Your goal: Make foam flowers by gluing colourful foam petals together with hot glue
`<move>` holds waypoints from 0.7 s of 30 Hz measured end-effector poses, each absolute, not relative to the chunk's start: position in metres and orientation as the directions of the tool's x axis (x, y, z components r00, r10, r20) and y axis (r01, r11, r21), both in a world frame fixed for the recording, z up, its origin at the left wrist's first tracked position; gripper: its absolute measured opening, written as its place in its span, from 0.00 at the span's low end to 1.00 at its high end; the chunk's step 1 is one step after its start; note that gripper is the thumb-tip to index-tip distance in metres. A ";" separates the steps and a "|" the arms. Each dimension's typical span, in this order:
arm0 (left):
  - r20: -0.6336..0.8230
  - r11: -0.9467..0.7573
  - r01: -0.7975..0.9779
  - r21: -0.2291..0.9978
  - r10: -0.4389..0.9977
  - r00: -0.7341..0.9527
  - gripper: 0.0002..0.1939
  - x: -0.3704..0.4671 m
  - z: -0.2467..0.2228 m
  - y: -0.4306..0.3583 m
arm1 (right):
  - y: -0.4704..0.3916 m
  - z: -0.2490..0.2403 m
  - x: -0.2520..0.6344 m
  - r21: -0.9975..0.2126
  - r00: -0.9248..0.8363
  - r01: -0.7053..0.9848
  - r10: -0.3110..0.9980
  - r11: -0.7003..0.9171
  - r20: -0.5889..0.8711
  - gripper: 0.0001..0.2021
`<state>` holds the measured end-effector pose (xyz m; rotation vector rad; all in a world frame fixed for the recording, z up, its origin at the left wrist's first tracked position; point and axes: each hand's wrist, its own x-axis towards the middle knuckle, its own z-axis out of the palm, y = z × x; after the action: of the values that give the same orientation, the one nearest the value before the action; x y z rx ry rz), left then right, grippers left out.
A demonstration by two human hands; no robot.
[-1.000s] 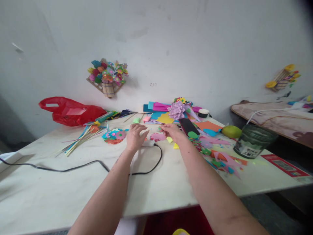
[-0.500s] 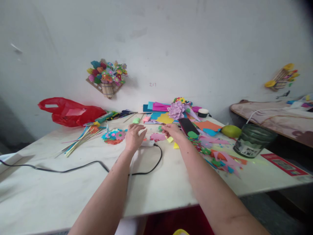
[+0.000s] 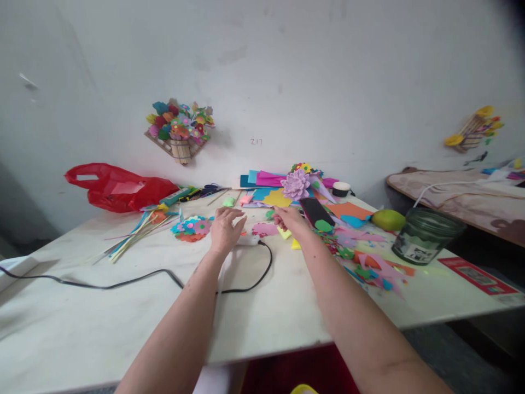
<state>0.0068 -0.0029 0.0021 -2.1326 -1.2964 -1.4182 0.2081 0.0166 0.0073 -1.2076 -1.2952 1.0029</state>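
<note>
Fingers of the right hand are drawn together, and a small green piece is seen at their tips, apparently pinched. On the left hand, the fingers are loosely curved with the thumb parted from them; whether anything is held beneath the palm cannot be told. Between the two sets of fingers, a pink scalloped piece is laid on the table, and yellow scraps are scattered just below the right fingers. Near the left thumb, on the side toward the body, a white device is partly hidden; a black cord is led from it. Flower cutouts are gathered left of the left fingers. Beyond the right fingertips, a purple flower is set down, and a phone is placed to their right.
</note>
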 end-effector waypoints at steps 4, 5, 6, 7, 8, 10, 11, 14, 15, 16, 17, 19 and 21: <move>0.838 -0.560 0.791 0.245 0.533 0.118 0.09 0.007 0.003 -0.003 | 0.017 0.008 0.207 -0.977 0.068 0.135 0.983 0.162 0.173 0.10; 0.838 -0.559 0.791 0.247 0.534 0.115 0.09 0.007 0.003 -0.003 | 0.016 0.008 0.206 -0.976 0.060 0.146 0.983 0.162 0.172 0.08; 0.837 -0.559 0.791 0.250 0.535 0.114 0.09 0.007 0.003 -0.004 | 0.015 0.009 0.205 -0.975 0.052 0.155 0.984 0.158 0.168 0.06; 0.836 -0.558 0.791 0.251 0.537 0.114 0.09 0.007 0.003 -0.004 | 0.015 0.010 0.205 -0.975 0.044 0.160 0.986 0.155 0.163 0.04; 0.836 -0.558 0.791 0.252 0.538 0.113 0.09 0.007 0.003 -0.004 | 0.014 0.011 0.205 -0.975 0.037 0.165 0.986 0.152 0.160 0.04; 0.836 -0.560 0.790 0.249 0.537 0.117 0.09 0.007 0.003 -0.004 | 0.014 0.012 0.204 -0.973 0.030 0.173 0.987 0.150 0.157 0.04; 0.836 -0.561 0.790 0.248 0.535 0.117 0.09 0.007 0.003 -0.004 | 0.013 0.012 0.205 -0.973 0.032 0.177 0.987 0.147 0.155 0.03; 0.839 -0.561 0.790 0.246 0.532 0.116 0.09 0.007 0.003 -0.004 | 0.014 0.011 0.205 -0.974 0.061 0.182 0.987 0.137 0.151 0.09; 0.839 -0.561 0.790 0.247 0.532 0.115 0.09 0.007 0.003 -0.004 | 0.014 0.011 0.205 -0.973 0.070 0.184 0.986 0.137 0.152 0.11; 0.840 -0.560 0.790 0.249 0.531 0.113 0.09 0.007 0.003 -0.003 | 0.014 0.011 0.205 -0.972 0.075 0.190 0.985 0.139 0.155 0.12; 0.840 -0.561 0.789 0.251 0.531 0.111 0.09 0.007 0.003 -0.003 | 0.014 0.011 0.204 -0.969 0.077 0.200 0.984 0.143 0.161 0.13; 0.842 -0.563 0.786 0.253 0.529 0.107 0.08 0.007 0.003 -0.003 | 0.013 0.011 0.204 -0.964 0.076 0.219 0.982 0.150 0.171 0.11; 0.843 -0.567 0.784 0.252 0.527 0.110 0.08 0.007 0.002 -0.003 | 0.013 0.012 0.203 -0.961 0.080 0.230 0.981 0.153 0.175 0.08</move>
<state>0.0072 -0.0028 0.0023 -2.1321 -1.2980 -1.4399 0.2029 0.0129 0.0117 -1.2885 -1.3679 0.8978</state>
